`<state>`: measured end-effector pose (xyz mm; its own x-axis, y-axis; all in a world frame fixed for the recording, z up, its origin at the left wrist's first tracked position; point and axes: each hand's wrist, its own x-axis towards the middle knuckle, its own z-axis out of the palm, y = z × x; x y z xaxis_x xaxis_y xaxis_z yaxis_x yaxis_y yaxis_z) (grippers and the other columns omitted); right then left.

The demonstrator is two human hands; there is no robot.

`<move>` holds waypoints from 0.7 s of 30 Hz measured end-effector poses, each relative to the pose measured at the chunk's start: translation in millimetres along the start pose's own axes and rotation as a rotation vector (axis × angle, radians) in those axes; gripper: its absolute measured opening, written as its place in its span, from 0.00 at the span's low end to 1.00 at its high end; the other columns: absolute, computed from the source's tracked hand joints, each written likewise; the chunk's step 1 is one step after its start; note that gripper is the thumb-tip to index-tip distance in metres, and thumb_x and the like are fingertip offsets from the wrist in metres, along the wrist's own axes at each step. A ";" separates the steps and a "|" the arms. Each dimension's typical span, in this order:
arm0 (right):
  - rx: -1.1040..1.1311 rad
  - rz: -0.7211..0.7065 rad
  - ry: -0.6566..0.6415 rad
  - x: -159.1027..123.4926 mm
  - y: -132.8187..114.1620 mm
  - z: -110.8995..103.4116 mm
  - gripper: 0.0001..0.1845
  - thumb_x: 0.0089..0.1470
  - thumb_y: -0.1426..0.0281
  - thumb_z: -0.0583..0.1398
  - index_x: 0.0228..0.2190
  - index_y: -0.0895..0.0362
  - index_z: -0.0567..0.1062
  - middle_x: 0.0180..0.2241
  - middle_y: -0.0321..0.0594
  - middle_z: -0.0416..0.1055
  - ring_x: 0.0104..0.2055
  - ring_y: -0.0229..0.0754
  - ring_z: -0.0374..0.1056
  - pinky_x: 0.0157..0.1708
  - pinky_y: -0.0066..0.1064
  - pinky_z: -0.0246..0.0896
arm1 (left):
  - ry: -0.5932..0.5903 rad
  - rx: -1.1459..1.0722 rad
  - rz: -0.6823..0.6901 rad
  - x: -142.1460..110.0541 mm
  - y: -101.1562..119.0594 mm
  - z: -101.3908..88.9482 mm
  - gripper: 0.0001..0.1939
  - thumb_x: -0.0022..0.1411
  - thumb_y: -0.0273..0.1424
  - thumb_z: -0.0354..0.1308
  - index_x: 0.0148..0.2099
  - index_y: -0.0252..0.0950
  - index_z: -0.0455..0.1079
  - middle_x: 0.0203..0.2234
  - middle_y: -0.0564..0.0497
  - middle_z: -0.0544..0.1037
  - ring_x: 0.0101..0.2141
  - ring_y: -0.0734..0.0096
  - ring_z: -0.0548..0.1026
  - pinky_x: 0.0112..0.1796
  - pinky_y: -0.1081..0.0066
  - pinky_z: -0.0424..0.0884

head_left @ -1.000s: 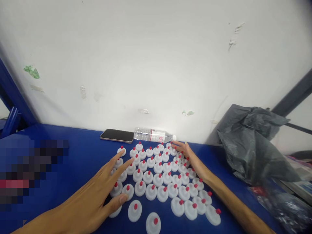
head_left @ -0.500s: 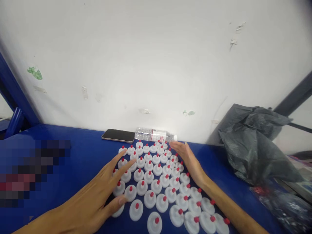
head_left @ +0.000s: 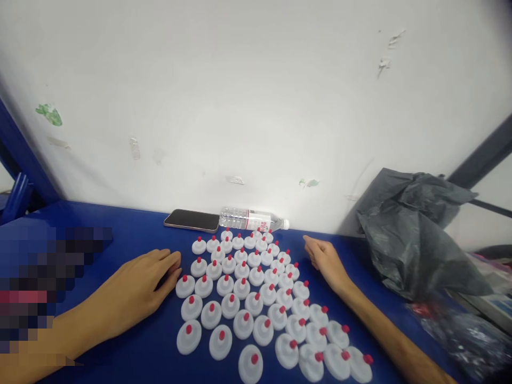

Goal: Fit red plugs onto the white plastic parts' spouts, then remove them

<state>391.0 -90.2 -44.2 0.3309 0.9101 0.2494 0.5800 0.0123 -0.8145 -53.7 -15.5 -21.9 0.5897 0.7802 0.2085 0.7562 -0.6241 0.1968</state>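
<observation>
Many white round caps [head_left: 241, 288] with small red tips stand in a loose, packed group on the blue table. My left hand [head_left: 146, 280] rests on the table just left of them, palm down. Its fingers are bent and a gap shows between thumb and forefinger, with nothing seen in it. To the right of the group lies my right hand [head_left: 326, 262], on its side, apart from the caps. One finger points forward while the others are loosely curled; no object shows in it, though the inside of the curl is partly hidden.
Behind the caps a phone [head_left: 192, 220] and a clear water bottle [head_left: 235, 218] lie along the white wall [head_left: 256, 106]. A grey plastic bag [head_left: 408, 234] sits at the right, with clear plastic wrapping [head_left: 468, 341] below it. Blue table [head_left: 120, 234] extends to the left.
My left hand has drawn back leftward from over the caps, and its spread fingers have bent. My right hand has moved right, off the group's edge, and curled. The caps stay grouped.
</observation>
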 end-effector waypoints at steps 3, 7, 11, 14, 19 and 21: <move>-0.018 0.062 -0.045 -1.1 -4.6 -0.8 0.17 0.67 0.54 0.63 0.44 0.56 0.78 0.39 0.35 0.77 0.34 0.39 0.74 0.34 0.35 0.75 | -0.045 -0.014 0.048 -0.4 -4.2 0.5 0.16 0.77 0.41 0.43 0.42 0.42 0.69 0.36 0.50 0.77 0.38 0.56 0.77 0.41 0.59 0.67; -0.040 0.100 -0.048 -0.9 -6.1 -1.6 0.18 0.67 0.54 0.63 0.41 0.57 0.77 0.35 0.33 0.76 0.31 0.37 0.73 0.31 0.33 0.73 | -0.057 -0.021 0.064 0.1 -8.9 0.9 0.17 0.78 0.41 0.43 0.41 0.42 0.68 0.35 0.50 0.76 0.37 0.57 0.76 0.41 0.59 0.65; -0.060 0.122 -0.048 -0.7 -7.1 -0.6 0.18 0.67 0.54 0.63 0.43 0.56 0.77 0.37 0.34 0.77 0.33 0.38 0.74 0.32 0.34 0.75 | -0.040 -0.042 0.080 -0.1 -10.9 2.7 0.16 0.78 0.42 0.44 0.41 0.43 0.69 0.35 0.50 0.76 0.37 0.58 0.76 0.40 0.60 0.65; -0.073 0.133 -0.054 -1.3 -8.8 -0.5 0.18 0.66 0.54 0.64 0.44 0.56 0.78 0.39 0.35 0.78 0.35 0.40 0.75 0.34 0.35 0.76 | -0.026 -0.054 0.083 -0.6 -10.6 2.9 0.17 0.78 0.42 0.44 0.41 0.43 0.69 0.34 0.50 0.77 0.36 0.57 0.76 0.39 0.60 0.66; -0.087 0.137 -0.069 -1.7 -10.2 -0.8 0.18 0.66 0.55 0.64 0.46 0.56 0.77 0.43 0.37 0.78 0.38 0.42 0.76 0.37 0.38 0.77 | -0.043 -0.035 0.085 -2.1 -12.4 3.2 0.18 0.79 0.43 0.43 0.42 0.43 0.69 0.35 0.50 0.77 0.38 0.57 0.76 0.41 0.59 0.67; -0.090 0.131 -0.074 -1.3 -10.3 -0.9 0.18 0.66 0.54 0.64 0.46 0.56 0.77 0.43 0.37 0.78 0.39 0.42 0.76 0.38 0.38 0.77 | -0.035 -0.029 0.092 -2.9 -14.0 3.8 0.17 0.79 0.43 0.43 0.44 0.43 0.70 0.37 0.49 0.78 0.39 0.57 0.77 0.41 0.59 0.67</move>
<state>385.2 -91.9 -35.6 0.3538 0.9297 0.1020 0.6012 -0.1425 -0.7863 -64.9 -8.9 -28.9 0.6665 0.7199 0.1938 0.6899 -0.6941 0.2059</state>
